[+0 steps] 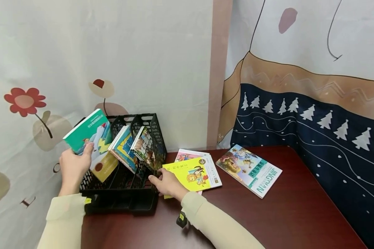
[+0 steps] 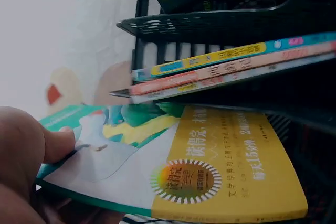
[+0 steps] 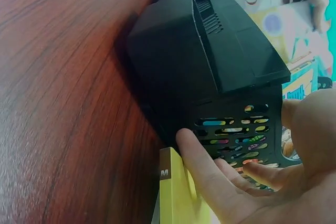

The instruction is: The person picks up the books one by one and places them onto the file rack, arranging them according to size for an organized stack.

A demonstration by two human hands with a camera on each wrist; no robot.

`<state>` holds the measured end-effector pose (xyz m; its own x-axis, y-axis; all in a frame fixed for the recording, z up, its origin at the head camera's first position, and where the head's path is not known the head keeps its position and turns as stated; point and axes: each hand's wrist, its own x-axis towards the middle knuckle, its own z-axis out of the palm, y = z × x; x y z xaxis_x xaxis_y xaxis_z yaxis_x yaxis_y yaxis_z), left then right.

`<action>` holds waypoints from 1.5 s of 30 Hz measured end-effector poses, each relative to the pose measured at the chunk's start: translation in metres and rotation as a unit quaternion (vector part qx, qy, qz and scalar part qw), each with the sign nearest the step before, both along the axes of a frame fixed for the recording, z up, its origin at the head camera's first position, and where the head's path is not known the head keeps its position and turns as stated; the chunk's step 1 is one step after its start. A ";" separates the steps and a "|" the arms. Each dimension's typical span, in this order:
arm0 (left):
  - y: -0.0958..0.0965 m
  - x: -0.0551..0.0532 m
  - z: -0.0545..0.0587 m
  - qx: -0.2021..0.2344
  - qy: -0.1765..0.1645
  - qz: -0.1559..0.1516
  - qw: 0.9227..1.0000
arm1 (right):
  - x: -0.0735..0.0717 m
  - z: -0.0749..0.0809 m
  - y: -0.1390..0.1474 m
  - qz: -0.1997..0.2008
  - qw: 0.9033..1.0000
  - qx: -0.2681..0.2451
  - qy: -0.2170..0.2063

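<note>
Your left grip (image 1: 76, 166) clasps the flat green-and-yellow paper-covered book (image 1: 96, 142) at its eight o'clock edge, thumb across the illustrated cover. The book tilts in or just over the nine o'clock compartment of the black perforated plastic rack (image 1: 121, 191); how deep, you can't tell. Expect it light, fairly stiff, probably a bit slippery, with corners that could crease, so hold mid-edge. Your right grip (image 1: 168, 181) pinches the rack's three o'clock wall, beside the bright yellow picture book (image 1: 187, 172).
</note>
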<state>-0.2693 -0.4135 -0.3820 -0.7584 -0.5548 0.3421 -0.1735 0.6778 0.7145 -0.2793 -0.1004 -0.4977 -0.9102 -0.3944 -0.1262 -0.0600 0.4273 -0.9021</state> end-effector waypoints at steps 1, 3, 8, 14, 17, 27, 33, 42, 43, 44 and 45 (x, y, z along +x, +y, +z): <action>0.000 -0.006 -0.002 0.009 -0.011 -0.011 1.000 | -0.002 0.000 0.000 -0.002 1.000 -0.003 -0.001; 0.001 -0.016 -0.010 0.022 -0.029 -0.029 0.999 | -0.004 0.000 0.000 -0.005 1.000 -0.010 -0.005; 0.000 -0.029 -0.031 0.046 -0.056 -0.078 0.994 | -0.005 0.000 0.000 -0.007 0.999 -0.030 -0.018; 0.002 -0.031 -0.047 0.060 -0.101 -0.150 0.982 | -0.002 -0.002 -0.001 -0.008 0.999 -0.029 -0.020; 0.003 -0.031 -0.049 0.045 -0.117 -0.171 0.977 | 0.000 -0.001 -0.002 -0.007 0.999 -0.029 -0.018; 0.015 -0.034 -0.051 -0.008 -0.132 -0.236 0.963 | 0.000 -0.002 -0.001 -0.012 0.999 -0.034 -0.018; 0.015 -0.024 -0.053 -0.019 -0.115 -0.203 0.972 | 0.001 -0.008 -0.003 -0.030 0.998 -0.047 -0.020; 0.023 -0.012 -0.038 -0.011 -0.048 -0.186 0.981 | 0.005 -0.013 0.008 -0.038 0.993 -0.106 -0.029; 0.024 -0.011 -0.035 -0.017 -0.041 -0.181 0.983 | 0.004 -0.013 0.011 -0.036 0.993 -0.111 -0.028; 0.025 -0.010 -0.033 -0.019 -0.032 -0.176 0.984 | 0.004 -0.012 0.015 -0.034 0.992 -0.116 -0.027; 0.027 -0.008 -0.031 -0.022 -0.023 -0.169 0.985 | 0.004 -0.012 0.018 -0.032 0.992 -0.118 -0.026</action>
